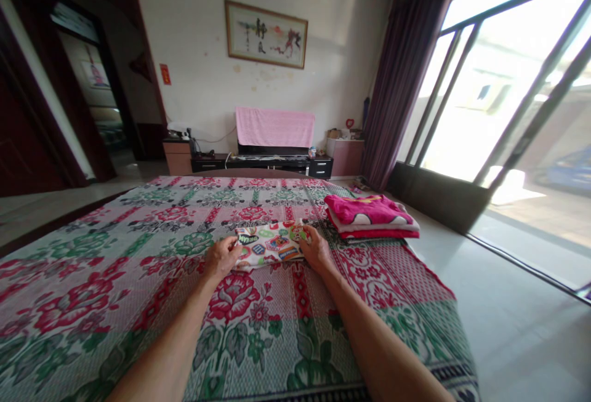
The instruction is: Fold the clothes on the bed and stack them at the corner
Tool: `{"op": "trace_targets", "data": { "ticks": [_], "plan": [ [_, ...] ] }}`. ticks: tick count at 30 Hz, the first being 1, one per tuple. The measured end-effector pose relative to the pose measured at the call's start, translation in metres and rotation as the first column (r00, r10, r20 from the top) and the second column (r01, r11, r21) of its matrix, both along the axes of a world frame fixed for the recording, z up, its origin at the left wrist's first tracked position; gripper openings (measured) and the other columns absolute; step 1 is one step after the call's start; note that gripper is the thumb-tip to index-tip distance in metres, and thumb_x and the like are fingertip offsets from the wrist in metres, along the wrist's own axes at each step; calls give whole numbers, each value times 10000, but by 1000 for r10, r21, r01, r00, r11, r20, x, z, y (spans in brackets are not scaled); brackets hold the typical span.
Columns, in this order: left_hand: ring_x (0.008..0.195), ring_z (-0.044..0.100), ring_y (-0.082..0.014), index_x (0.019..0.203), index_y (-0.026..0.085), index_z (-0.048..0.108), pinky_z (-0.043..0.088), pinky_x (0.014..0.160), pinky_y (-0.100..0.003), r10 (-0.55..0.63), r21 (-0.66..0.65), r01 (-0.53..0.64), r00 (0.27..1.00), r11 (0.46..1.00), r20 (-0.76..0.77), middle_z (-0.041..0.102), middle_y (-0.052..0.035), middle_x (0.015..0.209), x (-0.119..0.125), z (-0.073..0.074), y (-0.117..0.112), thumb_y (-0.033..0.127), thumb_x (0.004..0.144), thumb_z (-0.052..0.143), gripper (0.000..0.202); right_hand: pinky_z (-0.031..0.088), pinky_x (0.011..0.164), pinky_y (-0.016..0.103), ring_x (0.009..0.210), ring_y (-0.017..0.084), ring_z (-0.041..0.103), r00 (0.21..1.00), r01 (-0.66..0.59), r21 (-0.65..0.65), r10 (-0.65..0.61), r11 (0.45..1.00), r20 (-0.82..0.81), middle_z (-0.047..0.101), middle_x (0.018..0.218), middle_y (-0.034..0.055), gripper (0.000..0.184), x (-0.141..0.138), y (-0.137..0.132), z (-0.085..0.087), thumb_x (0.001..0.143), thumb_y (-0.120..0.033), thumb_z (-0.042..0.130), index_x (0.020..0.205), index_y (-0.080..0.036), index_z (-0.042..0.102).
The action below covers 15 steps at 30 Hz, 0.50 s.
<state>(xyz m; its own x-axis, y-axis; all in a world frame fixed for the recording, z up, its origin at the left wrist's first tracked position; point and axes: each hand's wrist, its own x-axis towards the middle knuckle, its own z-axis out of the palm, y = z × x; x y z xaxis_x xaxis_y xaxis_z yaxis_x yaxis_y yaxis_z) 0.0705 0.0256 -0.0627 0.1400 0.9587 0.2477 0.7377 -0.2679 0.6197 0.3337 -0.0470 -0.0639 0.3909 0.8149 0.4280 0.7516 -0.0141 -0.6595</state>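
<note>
A folded white cloth garment [270, 245] with colourful printed patches and lettering lies on the flowered bedspread [258, 328]. My left hand [224, 255] pinches its left end, the thumb on top. At the opposite end, my right hand [316, 248] grips the cloth between thumb and fingers. The garment is a flat, narrow rectangle; its exact kind cannot be told. To the right of my right hand sits a stack of folded pink clothes [369, 214], apart from the cloth.
Beyond the bed stands a low black cabinet [207, 164] with a pink cloth [274, 126] draped over a screen. A dark curtain [392, 76] and a large glass door [489, 100] are on the right, above pale floor [521, 316]. A doorway opens at left.
</note>
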Motion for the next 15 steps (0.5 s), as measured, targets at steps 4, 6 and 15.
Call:
{"op": "trace_targets", "data": {
  "ticks": [4, 6, 15],
  "plan": [
    [880, 669, -205, 1073, 176, 687, 465, 729, -235, -15, -11, 15, 1000, 1000, -2, 735, -79, 955, 0, 1, 0, 360, 779, 491, 398, 474, 820, 289, 882, 209, 656, 1000, -8, 30, 9, 1000, -13, 712, 994, 40, 381, 0, -2, -1, 765, -201, 543, 1137, -222, 616],
    [854, 670, -214, 1041, 191, 697, 466, 696, -241, 2, -14, -2, 1000, 1000, -10, 738, -69, 911, -1, 0, 0, 369, 771, 500, 379, 478, 818, 285, 879, 206, 658, 1000, -8, 38, 9, 999, -18, 711, 991, 37, 385, 0, -2, -3, 761, -192, 539, 1137, -224, 613],
    [801, 666, -231, 1063, 191, 692, 498, 659, -263, 4, -3, -3, 951, 1000, 309, 734, -38, 841, 12, 6, 3, 365, 745, 531, 396, 493, 752, 262, 801, 171, 634, 979, 20, 120, 5, 993, -206, 708, 899, 9, 391, 2, -2, 11, 732, -160, 491, 1083, -210, 658]
  ]
}}
